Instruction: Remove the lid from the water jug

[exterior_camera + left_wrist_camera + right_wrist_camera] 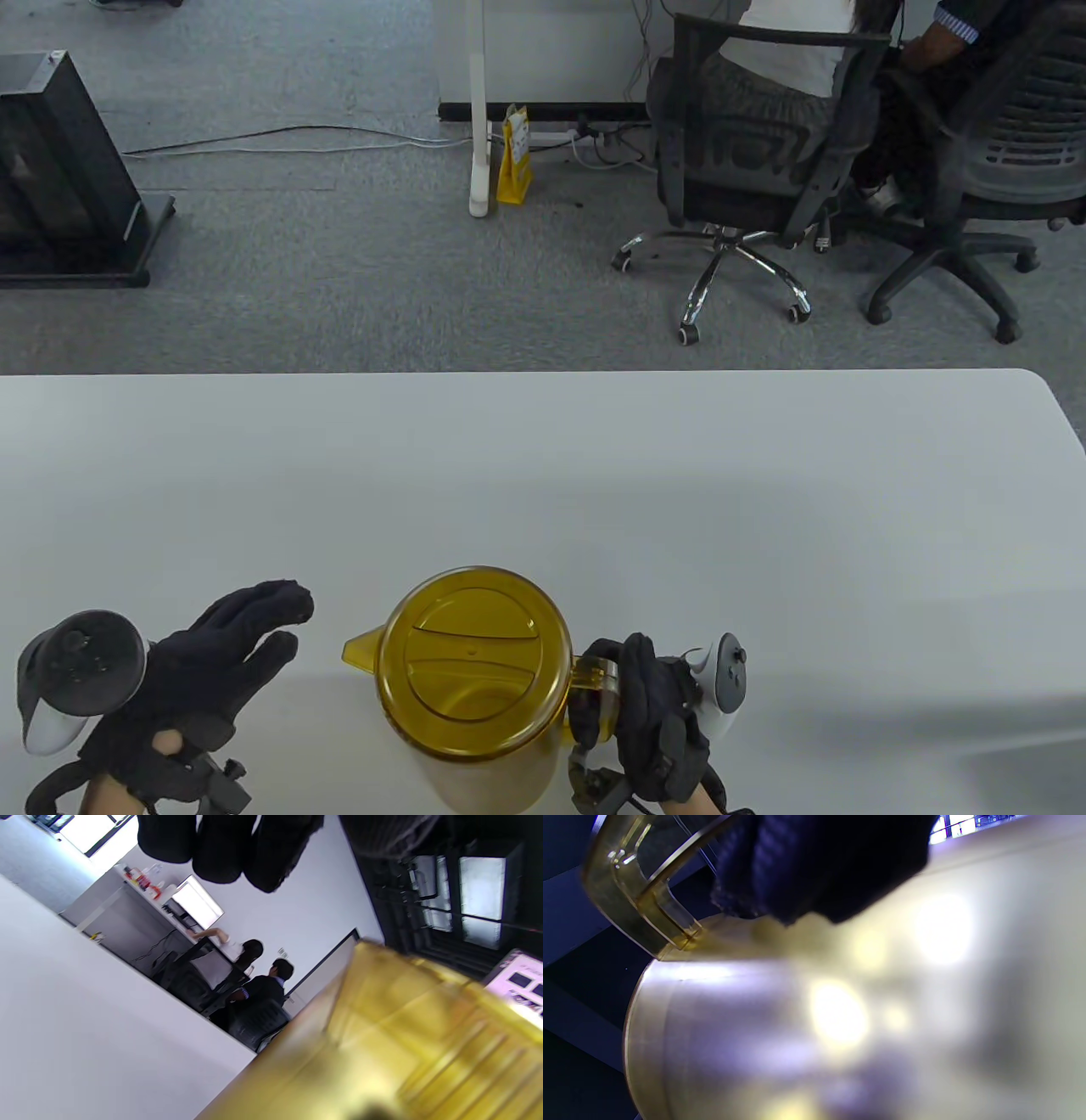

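Observation:
A water jug (488,777) with a translucent yellow lid (473,658) stands at the table's near edge, its spout pointing left. The lid sits on the jug. My right hand (632,709) grips the jug's yellow handle (594,675) on the jug's right side; in the right wrist view the gloved fingers (818,866) wrap the handle (634,895) against the pale jug body (814,1027). My left hand (225,658) hovers left of the spout with straight fingers, apart from the jug. The left wrist view shows its fingertips (225,849) and the blurred yellow lid (403,1043).
The white table (594,492) stretches beyond the jug, its far edge at mid-frame. Behind it on grey carpet are two office chairs (747,170) with seated people, a desk leg (479,110), a yellow bag (515,157) and a black stand (59,170).

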### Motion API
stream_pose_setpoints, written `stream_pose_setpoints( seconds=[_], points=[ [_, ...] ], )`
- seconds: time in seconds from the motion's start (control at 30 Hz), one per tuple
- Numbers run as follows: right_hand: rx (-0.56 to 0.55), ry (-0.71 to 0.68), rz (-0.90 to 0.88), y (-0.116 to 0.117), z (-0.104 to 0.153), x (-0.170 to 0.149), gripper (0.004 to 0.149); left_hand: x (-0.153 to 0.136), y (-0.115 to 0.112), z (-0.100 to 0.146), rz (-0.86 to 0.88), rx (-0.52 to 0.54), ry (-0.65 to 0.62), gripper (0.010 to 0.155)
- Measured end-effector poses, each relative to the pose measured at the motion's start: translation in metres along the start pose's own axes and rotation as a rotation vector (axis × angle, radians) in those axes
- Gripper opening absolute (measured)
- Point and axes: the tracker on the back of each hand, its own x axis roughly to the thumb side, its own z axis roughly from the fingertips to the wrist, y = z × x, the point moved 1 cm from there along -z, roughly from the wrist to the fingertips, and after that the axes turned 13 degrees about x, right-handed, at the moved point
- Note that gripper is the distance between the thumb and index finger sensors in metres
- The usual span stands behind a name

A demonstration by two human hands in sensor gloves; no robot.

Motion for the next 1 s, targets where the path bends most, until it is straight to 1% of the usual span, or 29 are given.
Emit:
stream_pose_setpoints(
  seconds=[0.07,0.17,0.27,0.3,0.33,0.37,0.4,0.43,0.47,0.5,0.6,0.8,0.87,0.93,1.0],
  points=[
    [-0.001,0.001,0.001,0.000,0.000,0.000,0.071,0.022,0.004,-0.006,0.015,0.007,-0.074,0.061],
    [-0.005,0.004,0.000,0.000,0.000,0.000,0.071,0.053,0.004,-0.015,0.004,-0.014,-0.173,0.059],
    [0.001,0.008,-0.006,0.000,0.000,0.000,0.071,0.093,-0.007,-0.022,-0.044,-0.057,-0.302,0.056],
    [0.001,0.009,-0.006,0.000,0.000,0.000,0.071,0.108,-0.015,-0.024,-0.073,-0.089,-0.344,0.055],
    [0.000,0.009,-0.007,0.000,0.000,0.000,0.071,0.116,-0.020,-0.025,-0.092,-0.115,-0.366,0.055],
    [-0.001,0.010,-0.009,0.000,0.001,-0.001,0.071,0.127,-0.031,-0.028,-0.118,-0.173,-0.388,0.056],
    [-0.001,0.009,-0.010,0.000,0.001,0.000,0.071,0.132,-0.038,-0.030,-0.110,-0.226,-0.399,0.056],
    [-0.007,0.006,-0.005,0.000,0.001,0.000,0.071,0.139,-0.050,-0.033,-0.068,-0.315,-0.405,0.057],
    [-0.008,0.006,-0.004,0.000,0.002,0.000,0.071,0.144,-0.059,-0.035,-0.040,-0.365,-0.394,0.058],
    [-0.007,0.008,-0.004,0.001,0.002,0.000,0.071,0.146,-0.064,-0.037,-0.038,-0.376,-0.398,0.058],
    [0.002,0.017,-0.015,0.001,0.002,-0.001,0.071,0.154,-0.081,-0.048,-0.134,-0.391,-0.433,0.058],
    [0.017,0.039,-0.044,0.002,0.003,-0.001,0.070,0.146,-0.106,-0.062,-0.230,-0.461,-0.379,0.058],
    [0.018,0.045,-0.048,0.002,0.003,-0.001,0.070,0.143,-0.110,-0.063,-0.265,-0.465,-0.376,0.058],
    [0.023,0.049,-0.053,0.002,0.003,-0.001,0.070,0.142,-0.114,-0.064,-0.278,-0.436,-0.385,0.059],
    [0.022,0.053,-0.054,0.003,0.004,-0.001,0.070,0.141,-0.118,-0.063,-0.310,-0.432,-0.395,0.060]
  ],
)
